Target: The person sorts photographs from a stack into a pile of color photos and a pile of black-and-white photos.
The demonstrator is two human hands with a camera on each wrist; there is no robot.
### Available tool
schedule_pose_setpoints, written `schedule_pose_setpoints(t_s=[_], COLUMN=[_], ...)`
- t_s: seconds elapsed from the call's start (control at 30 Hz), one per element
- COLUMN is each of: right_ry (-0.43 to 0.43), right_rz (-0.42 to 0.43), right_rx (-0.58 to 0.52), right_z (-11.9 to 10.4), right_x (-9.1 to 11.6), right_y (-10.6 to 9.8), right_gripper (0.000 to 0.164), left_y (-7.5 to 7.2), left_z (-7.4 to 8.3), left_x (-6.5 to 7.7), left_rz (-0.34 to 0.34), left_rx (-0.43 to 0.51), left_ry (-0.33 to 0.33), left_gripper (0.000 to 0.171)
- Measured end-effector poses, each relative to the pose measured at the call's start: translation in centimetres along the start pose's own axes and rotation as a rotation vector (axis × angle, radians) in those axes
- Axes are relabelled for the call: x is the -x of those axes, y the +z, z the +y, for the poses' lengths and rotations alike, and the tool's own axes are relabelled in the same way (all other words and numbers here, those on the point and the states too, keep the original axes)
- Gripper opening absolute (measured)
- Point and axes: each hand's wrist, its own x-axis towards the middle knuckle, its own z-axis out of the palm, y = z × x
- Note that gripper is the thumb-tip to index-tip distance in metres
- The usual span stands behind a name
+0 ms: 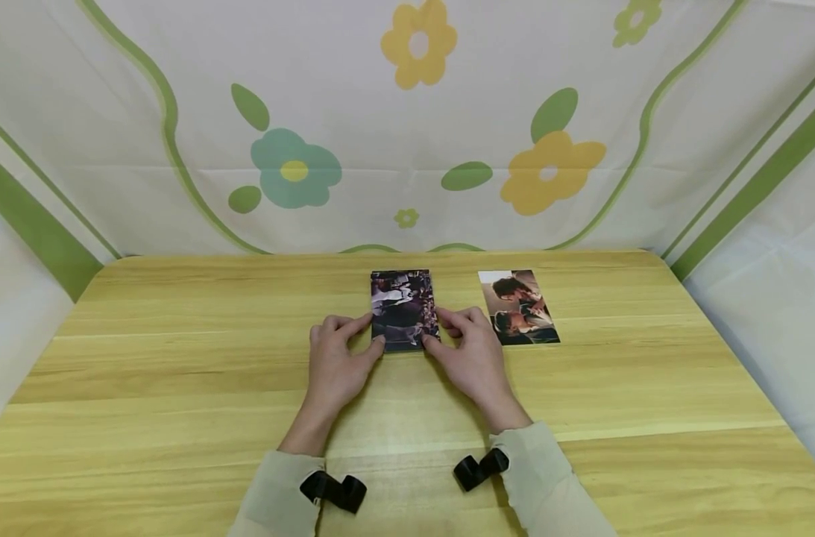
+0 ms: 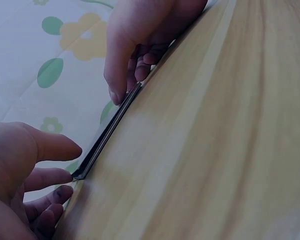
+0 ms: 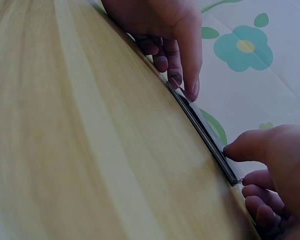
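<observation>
A squared stack of photo prints [image 1: 402, 302] lies on the wooden table, a dark crowd scene on top. In both wrist views the stack's layered edge [image 2: 107, 132] shows as several thin sheets. My left hand [image 1: 336, 362] holds the stack's left side, thumb at the near corner and a fingertip against the left edge. On the opposite side my right hand [image 1: 473, 358] grips it, thumb over the near right corner and fingers along the right edge. A single photo print [image 1: 520, 307] of two people lies to the right, beside the right hand.
The wooden table [image 1: 179, 388] reaches back to a white cloth [image 1: 373, 127] with printed flowers and green leaves. Black straps [image 1: 335, 492] are worn at both sleeve cuffs.
</observation>
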Motion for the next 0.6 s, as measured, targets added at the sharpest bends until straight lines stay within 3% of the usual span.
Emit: schedule_pose_setpoints(t_s=[0.3,0.6], right_ry=[-0.005,-0.013], right_rz=[0.006,-0.015], right_rx=[-0.065,-0.141], right_z=[-0.3,-1.1], right_x=[-0.2,-0.2], right_y=[-0.2,-0.8], right_gripper=[0.053,0.056], left_y=[-0.1,-0.6], left_z=[-0.1,0.0], left_x=[0.0,-0.3], left_rz=[-0.011,-0.006], left_rx=[0.076,0.334], left_ry=[-0.021,-0.022], left_gripper=[0.051,0.044])
